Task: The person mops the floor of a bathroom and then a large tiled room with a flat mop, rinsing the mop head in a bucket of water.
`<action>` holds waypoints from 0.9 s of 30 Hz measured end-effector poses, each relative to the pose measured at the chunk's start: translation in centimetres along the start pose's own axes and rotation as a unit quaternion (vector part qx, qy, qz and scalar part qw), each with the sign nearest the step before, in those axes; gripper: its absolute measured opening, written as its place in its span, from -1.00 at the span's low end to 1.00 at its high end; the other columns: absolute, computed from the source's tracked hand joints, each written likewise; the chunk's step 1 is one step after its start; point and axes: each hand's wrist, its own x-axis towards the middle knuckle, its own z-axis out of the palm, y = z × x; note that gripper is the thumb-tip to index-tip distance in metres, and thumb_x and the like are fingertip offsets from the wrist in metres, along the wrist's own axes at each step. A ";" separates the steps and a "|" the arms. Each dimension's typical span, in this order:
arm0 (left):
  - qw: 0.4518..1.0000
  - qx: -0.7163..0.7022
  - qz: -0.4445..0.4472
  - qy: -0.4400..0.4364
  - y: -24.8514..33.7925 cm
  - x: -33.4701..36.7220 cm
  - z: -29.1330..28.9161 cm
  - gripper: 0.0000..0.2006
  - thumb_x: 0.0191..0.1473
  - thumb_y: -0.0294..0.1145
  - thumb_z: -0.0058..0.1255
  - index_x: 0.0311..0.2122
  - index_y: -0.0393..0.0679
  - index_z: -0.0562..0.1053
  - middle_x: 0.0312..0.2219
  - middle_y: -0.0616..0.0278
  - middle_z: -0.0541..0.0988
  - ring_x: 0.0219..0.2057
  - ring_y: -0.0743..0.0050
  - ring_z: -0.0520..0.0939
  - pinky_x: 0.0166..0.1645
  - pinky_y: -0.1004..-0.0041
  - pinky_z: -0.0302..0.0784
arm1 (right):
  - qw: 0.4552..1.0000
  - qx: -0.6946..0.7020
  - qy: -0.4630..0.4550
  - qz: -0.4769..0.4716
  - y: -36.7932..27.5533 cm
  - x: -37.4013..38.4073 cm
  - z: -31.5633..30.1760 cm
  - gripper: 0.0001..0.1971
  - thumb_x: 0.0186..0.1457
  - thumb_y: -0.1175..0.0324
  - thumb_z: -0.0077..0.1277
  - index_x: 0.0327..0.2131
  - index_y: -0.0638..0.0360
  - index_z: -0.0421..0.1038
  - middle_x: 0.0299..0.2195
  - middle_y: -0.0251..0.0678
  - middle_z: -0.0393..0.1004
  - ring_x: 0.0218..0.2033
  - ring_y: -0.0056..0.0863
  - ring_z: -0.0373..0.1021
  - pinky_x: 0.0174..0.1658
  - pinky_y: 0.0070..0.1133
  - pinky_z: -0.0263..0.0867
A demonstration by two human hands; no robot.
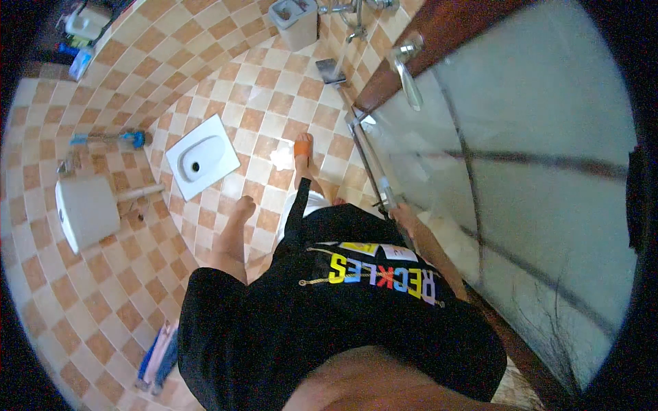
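My left hand (243, 207) hangs over the tiled floor with its fingers curled in, and no object shows in it. The white squat toilet (223, 162) is the nearest fixture, set in the floor farther ahead. On the right, my right hand (406, 218) is closed around a light grey rod (388, 191) close to the frosted door. The rod's lower part is hidden by the hand and my dark shirt (343, 288). One foot in an orange slipper (302, 146) stands on the floor.
A dark-framed glass door (541, 123) with a lever handle (409, 85) fills the right. Ahead are a grey bin (295, 27), a wall tap (356, 33) and a dark square (330, 71) on the floor. At left are a white cistern (89, 212) and a blue brush (110, 139).
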 end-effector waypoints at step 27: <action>0.939 -0.231 -0.191 -0.170 6.9 -28.9 9.2 -0.75 -0.17 -0.37 -0.07 -0.29 -0.14 0.44 -0.44 0.10 0.52 -0.41 0.33 0.53 -0.31 0.41 0.42 | 0.992 0.077 -0.011 0.098 9.6 -9.4 9.4 -0.66 -0.15 0.37 0.04 -0.30 0.25 0.17 -0.61 -0.28 0.27 -0.71 -0.50 0.24 -0.68 -0.55 0.25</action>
